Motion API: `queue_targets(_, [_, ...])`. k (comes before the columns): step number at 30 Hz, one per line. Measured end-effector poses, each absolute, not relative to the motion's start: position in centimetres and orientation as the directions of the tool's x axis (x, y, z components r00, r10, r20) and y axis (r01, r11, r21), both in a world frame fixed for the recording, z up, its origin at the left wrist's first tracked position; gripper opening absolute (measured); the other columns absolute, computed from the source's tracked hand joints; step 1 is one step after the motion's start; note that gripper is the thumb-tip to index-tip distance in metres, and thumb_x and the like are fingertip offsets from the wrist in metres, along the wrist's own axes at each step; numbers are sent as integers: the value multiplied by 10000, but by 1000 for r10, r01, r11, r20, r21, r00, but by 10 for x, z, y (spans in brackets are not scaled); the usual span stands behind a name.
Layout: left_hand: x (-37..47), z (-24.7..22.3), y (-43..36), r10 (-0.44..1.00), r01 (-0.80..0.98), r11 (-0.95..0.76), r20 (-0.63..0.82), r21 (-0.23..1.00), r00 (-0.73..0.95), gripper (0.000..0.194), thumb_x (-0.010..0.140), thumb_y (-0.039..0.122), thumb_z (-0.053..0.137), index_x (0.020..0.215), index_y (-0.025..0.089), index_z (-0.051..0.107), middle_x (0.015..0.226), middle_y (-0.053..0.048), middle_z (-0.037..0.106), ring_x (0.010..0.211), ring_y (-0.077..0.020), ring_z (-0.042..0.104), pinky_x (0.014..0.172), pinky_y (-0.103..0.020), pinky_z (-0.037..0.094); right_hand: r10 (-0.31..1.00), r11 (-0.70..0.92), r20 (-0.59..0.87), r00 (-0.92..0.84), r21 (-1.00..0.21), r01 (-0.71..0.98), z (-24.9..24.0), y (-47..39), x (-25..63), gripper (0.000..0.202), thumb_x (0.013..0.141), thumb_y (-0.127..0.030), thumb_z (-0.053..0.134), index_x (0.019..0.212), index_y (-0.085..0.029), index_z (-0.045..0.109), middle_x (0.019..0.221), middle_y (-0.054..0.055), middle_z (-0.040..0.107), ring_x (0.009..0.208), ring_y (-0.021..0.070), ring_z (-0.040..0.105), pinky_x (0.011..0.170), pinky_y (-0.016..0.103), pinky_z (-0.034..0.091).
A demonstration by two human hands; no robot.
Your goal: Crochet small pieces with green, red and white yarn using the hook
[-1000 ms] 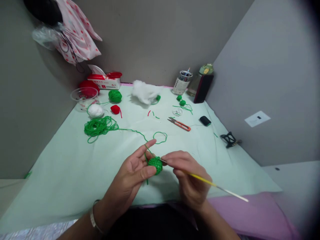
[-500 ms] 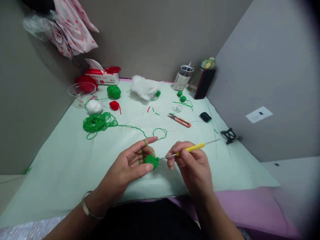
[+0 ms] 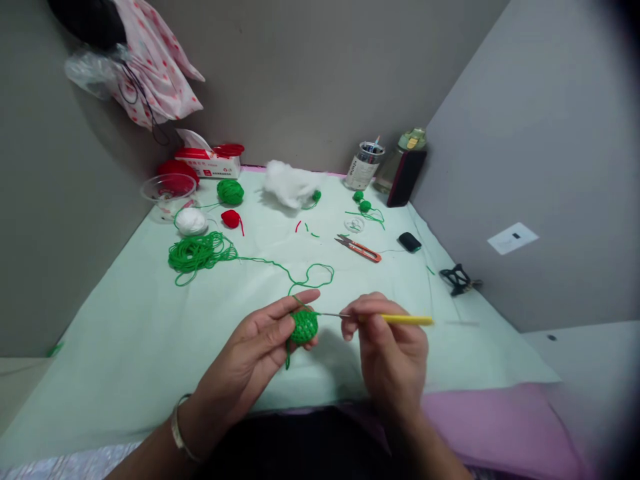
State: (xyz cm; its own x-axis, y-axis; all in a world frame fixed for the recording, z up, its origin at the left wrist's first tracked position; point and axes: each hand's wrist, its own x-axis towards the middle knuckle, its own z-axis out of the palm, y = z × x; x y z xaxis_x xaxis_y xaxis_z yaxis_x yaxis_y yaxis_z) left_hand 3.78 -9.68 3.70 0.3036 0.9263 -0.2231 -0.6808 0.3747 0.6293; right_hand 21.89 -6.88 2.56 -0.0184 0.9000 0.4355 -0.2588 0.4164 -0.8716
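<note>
"What kind of place are you sitting in?"

"I'm sitting in a small desk nook; grey panels [image 3: 310,87] are enclosing three sides, and a pale green tablecloth [image 3: 150,347] is lying before me."

"Home or office?"

"I'm seeing no sure sign. Spotted pink fabric [image 3: 160,77] is hanging left, a tissue box [image 3: 215,165] is standing behind, and green yarn [image 3: 195,255] and snips [image 3: 364,251] are suggesting handicraft."

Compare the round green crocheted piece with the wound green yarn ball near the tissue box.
The round green crocheted piece is held in the left hand; the wound green yarn ball rests on the pale green cloth. The piece shows stitch texture, the ball wrapped strands. Both are green and rounded.
</note>
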Motion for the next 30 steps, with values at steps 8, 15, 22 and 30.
queue_targets(8, [42,27,-97,947,-586,298,-157,753,280,495,768,237,910,1233,358,790,1047,-2,729,1037,-145,639,969,-242,454,900,341,397,-180,-899,-274,22,-69,211,160,1003,-293,662,1029,-284,819,969,57,770,862,180,668,726,318,538])
queue_targets(15, [38,24,-96,972,-347,185,-120,920,200,577,775,255,909,1315,370,740,1000,-2,702,1047,-182,639,1000,-300,450,941,146,246,-232,-914,-379,19,-64,213,158,1004,-346,662,989,-274,802,937,26,771,742,133,651,688,279,535])
queue_targets(22, [35,30,-96,977,-204,160,-125,966,175,572,789,270,888,1335,328,726,987,-13,682,1057,-209,636,1013,-328,452,933,85,206,-294,-922,-377,25,-57,221,205,1015,-372,634,955,-214,750,851,44,779,708,150,690,672,292,580])
queue_targets(30, [30,33,-95,990,-42,44,-38,998,139,536,794,231,871,1306,331,748,992,-12,692,1013,-200,623,1003,-325,457,892,215,300,-339,-940,-266,27,-57,229,198,1047,-324,583,1020,-224,752,936,47,778,774,156,707,729,317,601])
